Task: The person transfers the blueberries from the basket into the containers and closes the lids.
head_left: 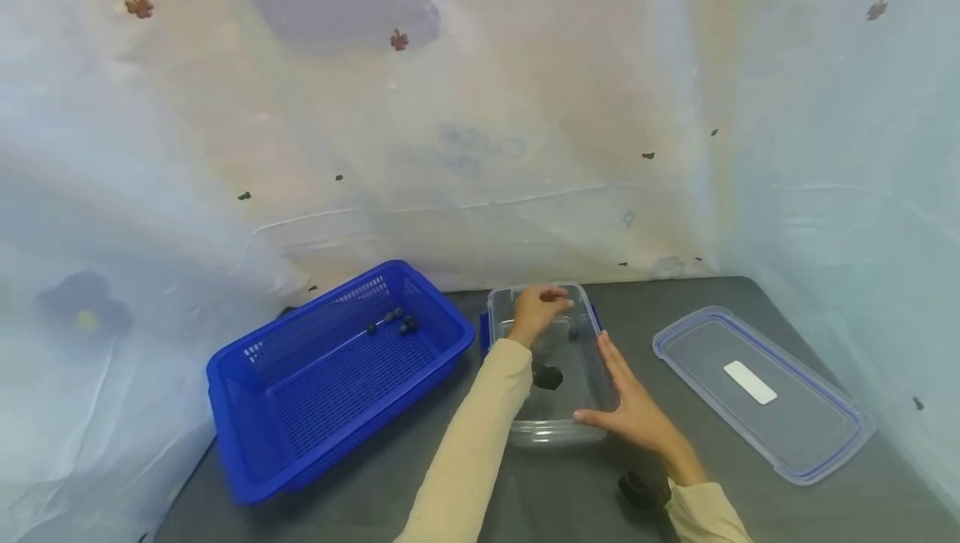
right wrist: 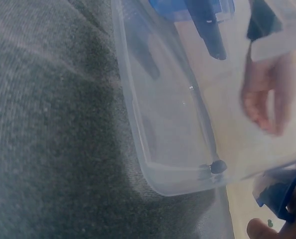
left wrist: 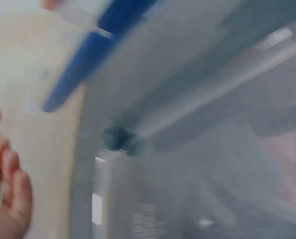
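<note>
My left hand [head_left: 538,310] hovers over the far part of a clear plastic container [head_left: 558,431], its fingers loosely bent. Nothing shows between the thumb and fingers of that left hand [right wrist: 270,97] in the right wrist view. A small dark round piece [head_left: 573,332] lies inside at the container's far end; the same dark piece [right wrist: 218,167] sits in a corner in the right wrist view. My right hand [head_left: 633,406] rests along the container's right side, fingers extended and thumb at the rim. The left wrist view is blurred.
A blue perforated basket [head_left: 247,435] stands left of the container, with several small dark round pieces [head_left: 405,325] at its far end. At the right lies a clear lid [head_left: 795,422] with a blue seal and a white label. Patterned sheeting hangs behind the grey table [head_left: 555,493].
</note>
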`<action>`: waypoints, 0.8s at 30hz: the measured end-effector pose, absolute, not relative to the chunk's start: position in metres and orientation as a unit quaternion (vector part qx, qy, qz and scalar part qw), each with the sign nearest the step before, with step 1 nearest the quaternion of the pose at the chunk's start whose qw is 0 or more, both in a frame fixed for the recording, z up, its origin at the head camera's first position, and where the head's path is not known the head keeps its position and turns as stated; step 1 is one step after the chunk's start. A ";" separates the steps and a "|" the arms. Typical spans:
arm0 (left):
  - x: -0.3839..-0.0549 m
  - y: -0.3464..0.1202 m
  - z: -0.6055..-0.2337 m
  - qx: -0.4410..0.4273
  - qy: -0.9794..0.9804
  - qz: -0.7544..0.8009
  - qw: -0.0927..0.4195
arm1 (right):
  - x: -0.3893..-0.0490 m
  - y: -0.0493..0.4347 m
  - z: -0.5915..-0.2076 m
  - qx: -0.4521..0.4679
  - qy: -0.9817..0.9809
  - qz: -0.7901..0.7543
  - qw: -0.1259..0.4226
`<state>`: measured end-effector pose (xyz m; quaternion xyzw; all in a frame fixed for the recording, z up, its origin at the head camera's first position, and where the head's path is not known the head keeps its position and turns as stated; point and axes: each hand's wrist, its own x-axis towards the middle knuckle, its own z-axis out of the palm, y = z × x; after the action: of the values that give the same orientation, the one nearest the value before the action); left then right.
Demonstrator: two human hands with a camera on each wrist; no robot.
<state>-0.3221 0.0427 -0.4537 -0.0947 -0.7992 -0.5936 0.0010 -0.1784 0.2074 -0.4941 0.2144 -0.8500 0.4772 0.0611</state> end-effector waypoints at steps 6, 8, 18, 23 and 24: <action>-0.316 0.030 -0.425 -0.186 -0.756 -0.626 0.035 | -0.177 0.208 -0.492 0.204 -0.853 0.478 0.057; -0.314 0.022 -0.417 -0.198 -0.748 -0.632 0.041 | -0.177 0.207 -0.492 0.204 -0.852 0.480 0.056; -0.305 -0.031 -0.380 -0.236 -0.756 -0.608 0.046 | -0.177 0.206 -0.491 0.201 -0.853 0.477 0.067; -0.301 -0.070 -0.370 -0.220 -0.751 -0.620 0.048 | -0.177 0.205 -0.492 0.201 -0.852 0.480 0.067; -0.299 -0.078 -0.368 -0.215 -0.751 -0.622 0.052 | -0.176 0.205 -0.492 0.200 -0.851 0.481 0.065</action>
<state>-0.2991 -0.0775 -0.3679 -0.2148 -0.7512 -0.6220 0.0518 -0.1761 0.2052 -0.4923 0.1995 -0.8510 0.4813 0.0652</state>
